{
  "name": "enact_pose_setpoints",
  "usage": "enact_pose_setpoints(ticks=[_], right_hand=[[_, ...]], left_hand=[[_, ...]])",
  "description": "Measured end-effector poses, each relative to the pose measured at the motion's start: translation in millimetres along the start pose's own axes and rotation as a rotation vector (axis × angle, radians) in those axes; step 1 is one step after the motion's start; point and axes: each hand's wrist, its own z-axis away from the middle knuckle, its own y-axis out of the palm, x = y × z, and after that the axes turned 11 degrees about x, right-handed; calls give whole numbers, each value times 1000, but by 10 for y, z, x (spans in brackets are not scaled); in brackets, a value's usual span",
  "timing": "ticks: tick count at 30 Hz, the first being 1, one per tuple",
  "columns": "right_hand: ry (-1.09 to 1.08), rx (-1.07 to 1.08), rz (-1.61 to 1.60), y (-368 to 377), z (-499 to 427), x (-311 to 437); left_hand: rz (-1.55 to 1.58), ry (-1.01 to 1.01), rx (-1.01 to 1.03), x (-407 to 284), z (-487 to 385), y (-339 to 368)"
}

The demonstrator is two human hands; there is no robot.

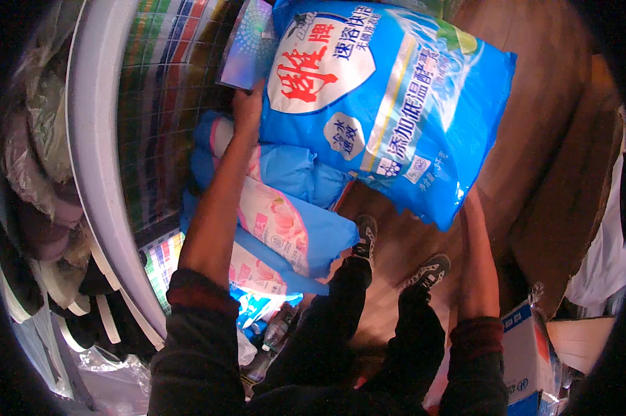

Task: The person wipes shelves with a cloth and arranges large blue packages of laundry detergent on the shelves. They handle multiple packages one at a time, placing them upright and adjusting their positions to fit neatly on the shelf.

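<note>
A large blue plastic bag of washing powder (365,109) is held up tilted, its printed face towards me. My left hand (249,106) grips its left edge, with the fingers mostly hidden behind it. At the lower right corner, my right hand (470,203) supports the bag from beneath, and most of that hand is covered. Below my left forearm lies a stack of blue bags with pink flower prints (281,221). A shiny iridescent packet or card (248,47) is right beside my left hand; whether they touch is unclear.
A pale curved edge (97,156) borders a multicoloured striped, checked surface (162,104) on the left. Plastic-covered goods (48,130) lie beyond it. Near my legs are plastic bottles (277,327). Cardboard boxes (526,348) stand at lower right, over a wood-look floor (391,218).
</note>
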Motion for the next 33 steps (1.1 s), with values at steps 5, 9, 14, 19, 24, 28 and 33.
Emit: enact_pose_setpoints(ticks=[5,9,14,19,24,28,33], right_hand=[[25,-4,10,-88,6,-148],[42,-22,60,-102,12,-274],[113,-60,152,-442,292,-729],[205,-99,349,-1448,608,-1584],[177,-17,842,-2395,888,-2094],[352,-216,1020,-2084,1186,-1683],[-139,-411,595,-747,1517,-411]], left_hand=[[11,45,18,-313,342,280],[-113,-3,55,-568,600,377],[-256,18,103,-967,1014,525],[-413,146,196,-1166,1434,698],[-164,124,338,-1242,1744,979],[39,97,292,-1282,1945,1006],[358,-37,369,-1319,2110,759]])
